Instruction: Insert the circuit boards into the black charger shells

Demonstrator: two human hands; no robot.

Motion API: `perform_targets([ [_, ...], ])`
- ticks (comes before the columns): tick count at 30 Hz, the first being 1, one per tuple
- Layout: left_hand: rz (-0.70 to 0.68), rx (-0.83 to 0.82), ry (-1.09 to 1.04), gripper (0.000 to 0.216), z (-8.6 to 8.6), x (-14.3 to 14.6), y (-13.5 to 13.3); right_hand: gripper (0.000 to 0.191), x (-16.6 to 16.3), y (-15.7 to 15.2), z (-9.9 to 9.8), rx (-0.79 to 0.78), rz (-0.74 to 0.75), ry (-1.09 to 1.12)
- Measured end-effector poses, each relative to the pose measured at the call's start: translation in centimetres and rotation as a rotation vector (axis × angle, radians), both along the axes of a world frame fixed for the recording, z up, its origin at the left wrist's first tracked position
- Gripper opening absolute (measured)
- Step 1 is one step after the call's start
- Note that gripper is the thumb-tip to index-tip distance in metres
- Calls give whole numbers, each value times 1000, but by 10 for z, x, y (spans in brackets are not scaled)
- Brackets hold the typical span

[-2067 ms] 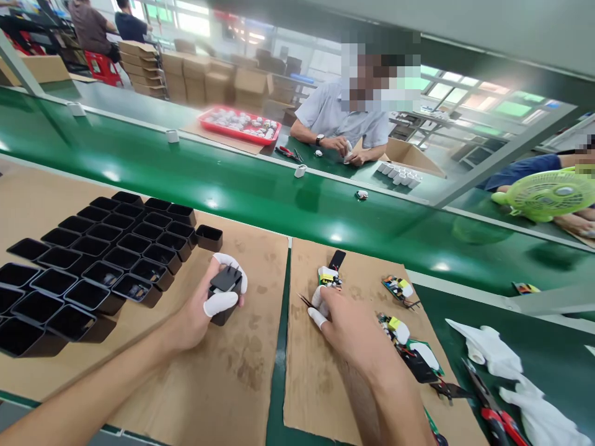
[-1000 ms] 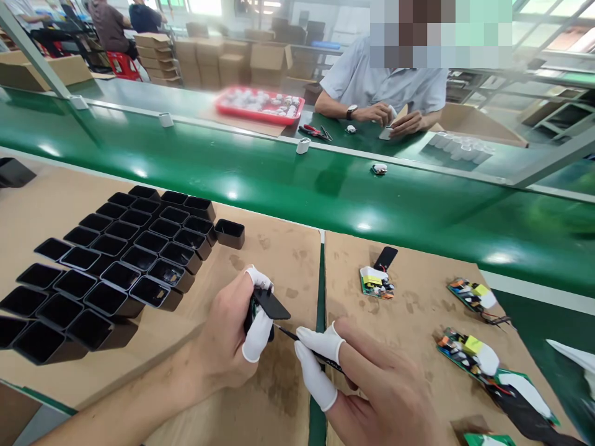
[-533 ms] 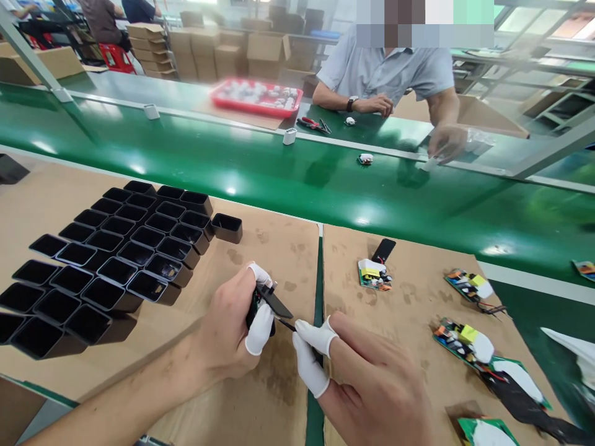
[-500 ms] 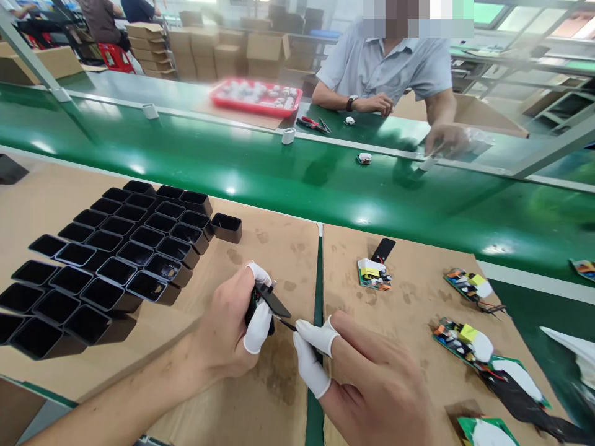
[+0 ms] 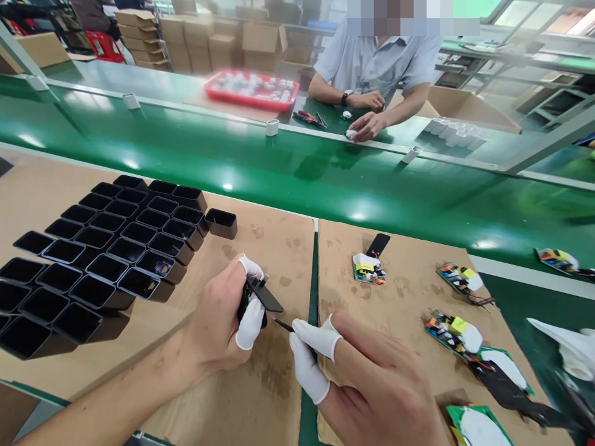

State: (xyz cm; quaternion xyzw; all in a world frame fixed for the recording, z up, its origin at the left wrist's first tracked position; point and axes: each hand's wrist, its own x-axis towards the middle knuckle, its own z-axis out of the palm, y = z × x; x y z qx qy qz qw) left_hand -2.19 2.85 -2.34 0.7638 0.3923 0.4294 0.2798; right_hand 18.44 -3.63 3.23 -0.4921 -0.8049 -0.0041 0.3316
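Observation:
My left hand [image 5: 232, 310], with white finger cots on thumb and finger, is closed around a small black housing. A flat black plate [image 5: 266, 296] stands out from the housing towards the right. White cots also cover the thumb and finger of my right hand [image 5: 353, 365], which pinches a thin black pointed tool [image 5: 283, 324], possibly tweezers. Its tip sits just below the plate's right end, apart from it. Much of the housing is hidden by my left fingers.
Rows of black open-topped cases [image 5: 139, 232] stand at left on cardboard. Several circuit boards [image 5: 369, 267] with yellow and white parts lie at right. Beyond the green belt [image 5: 186, 148], a co-worker [image 5: 372, 74] sits near a red tray [image 5: 251, 102] and pliers [image 5: 309, 118].
The black tool has drawn back slightly from the plate and housing. Across the belt, the co-worker's hand has moved from the white pieces to a small part, and the view has shifted slightly.

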Motion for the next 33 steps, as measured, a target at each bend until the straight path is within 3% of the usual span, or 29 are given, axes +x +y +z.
perform_targets([
  [21, -3, 65, 77, 8, 0, 2, 0, 40, -7, -4, -14, 24, -11, -53],
  [27, -19, 9, 25, 9, -8, 2, -3, 40, -8, -3, -12, 52, -15, -58],
  [33, -56, -183, -107, 33, -8, -2, -4, 38, -9, -3, -5, -38, -17, 152],
])
